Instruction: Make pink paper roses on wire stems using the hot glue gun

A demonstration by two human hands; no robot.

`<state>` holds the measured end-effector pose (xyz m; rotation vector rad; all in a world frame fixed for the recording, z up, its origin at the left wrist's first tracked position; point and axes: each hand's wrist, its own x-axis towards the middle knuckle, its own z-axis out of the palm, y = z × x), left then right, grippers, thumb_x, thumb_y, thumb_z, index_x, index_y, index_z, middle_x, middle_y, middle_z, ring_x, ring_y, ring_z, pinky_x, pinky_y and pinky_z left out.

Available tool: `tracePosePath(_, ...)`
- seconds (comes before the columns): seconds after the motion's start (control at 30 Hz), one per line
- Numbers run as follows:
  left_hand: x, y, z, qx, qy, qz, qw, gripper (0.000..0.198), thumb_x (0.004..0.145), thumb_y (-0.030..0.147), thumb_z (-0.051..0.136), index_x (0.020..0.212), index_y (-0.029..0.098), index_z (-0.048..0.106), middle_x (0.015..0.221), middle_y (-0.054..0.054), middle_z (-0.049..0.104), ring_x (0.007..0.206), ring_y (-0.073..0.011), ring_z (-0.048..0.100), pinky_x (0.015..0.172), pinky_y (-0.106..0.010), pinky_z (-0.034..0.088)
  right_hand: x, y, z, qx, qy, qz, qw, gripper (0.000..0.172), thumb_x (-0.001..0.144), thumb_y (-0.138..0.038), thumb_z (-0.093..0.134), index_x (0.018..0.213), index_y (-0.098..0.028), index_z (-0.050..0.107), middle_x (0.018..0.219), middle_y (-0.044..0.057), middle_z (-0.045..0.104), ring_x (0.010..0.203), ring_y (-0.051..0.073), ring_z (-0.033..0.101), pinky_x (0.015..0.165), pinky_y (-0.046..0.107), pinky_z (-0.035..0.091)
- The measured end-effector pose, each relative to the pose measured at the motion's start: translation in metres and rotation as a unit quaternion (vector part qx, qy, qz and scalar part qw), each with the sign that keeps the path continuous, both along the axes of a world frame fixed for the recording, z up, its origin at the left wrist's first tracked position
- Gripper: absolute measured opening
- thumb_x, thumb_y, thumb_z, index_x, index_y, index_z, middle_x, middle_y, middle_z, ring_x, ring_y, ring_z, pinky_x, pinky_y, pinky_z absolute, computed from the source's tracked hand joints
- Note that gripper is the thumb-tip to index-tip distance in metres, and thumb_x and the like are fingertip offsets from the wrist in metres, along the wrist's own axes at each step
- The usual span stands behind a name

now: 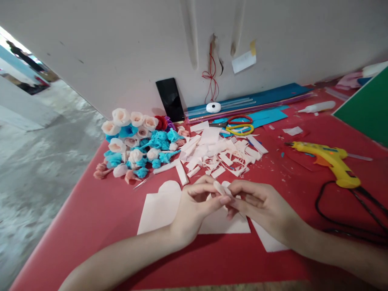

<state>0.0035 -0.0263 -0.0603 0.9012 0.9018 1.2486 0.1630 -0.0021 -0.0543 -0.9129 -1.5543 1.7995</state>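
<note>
Between the fingertips of both hands is a small pale paper piece (220, 188), curled at its edge. My left hand (194, 206) pinches it from the left, thumb in front. From the other side my right hand (266, 206) grips it with thumb and forefinger; its lower fingers are curled. Part of the piece is hidden by the fingers. Below the hands lie a pale paper sheet with a rounded top (159, 210), a second pale sheet (226, 226) and a third (269, 238) partly under my right wrist.
Paper scraps (209, 145) lie behind the hands, beside scissors (239, 126). At left are white and blue paper flowers (136, 141). A yellow glue gun (330, 157) with a black cord lies right. A phone (170, 99) leans on the wall, near a glue bottle (319, 106).
</note>
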Motion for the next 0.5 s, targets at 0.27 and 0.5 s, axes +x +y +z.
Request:
tracePosePath(0.27,0.0029,0.0019,0.0086,-0.031,-0.062,-0.018,0.997,0.006,0.067,0.012,0.072,0.063,0.017,0.072,0.072,0.0,0.057,0.061,-0.0112,0.059,0.054,-0.025,0.052,-0.0018,-0.0012,0.0073,-0.001,-0.007,-0.006,1.0,0.015,0.083,-0.029,0.057,0.078,-0.015,0.059,0.073,0.0,0.057,0.068,0.01,0.058,0.065,0.02,0.046)
tracePosePath(0.5,0.0041,0.0018,0.008,-0.046,-0.089,-0.025,0.995,0.006,0.066,0.01,0.072,0.062,0.014,0.069,0.069,0.0,0.057,0.06,-0.0122,0.058,0.051,-0.026,0.052,-0.0018,-0.0023,0.0076,0.03,-0.031,-0.014,0.999,0.01,0.082,-0.027,0.055,0.08,-0.018,0.059,0.074,0.001,0.058,0.07,0.012,0.059,0.065,0.022,0.048)
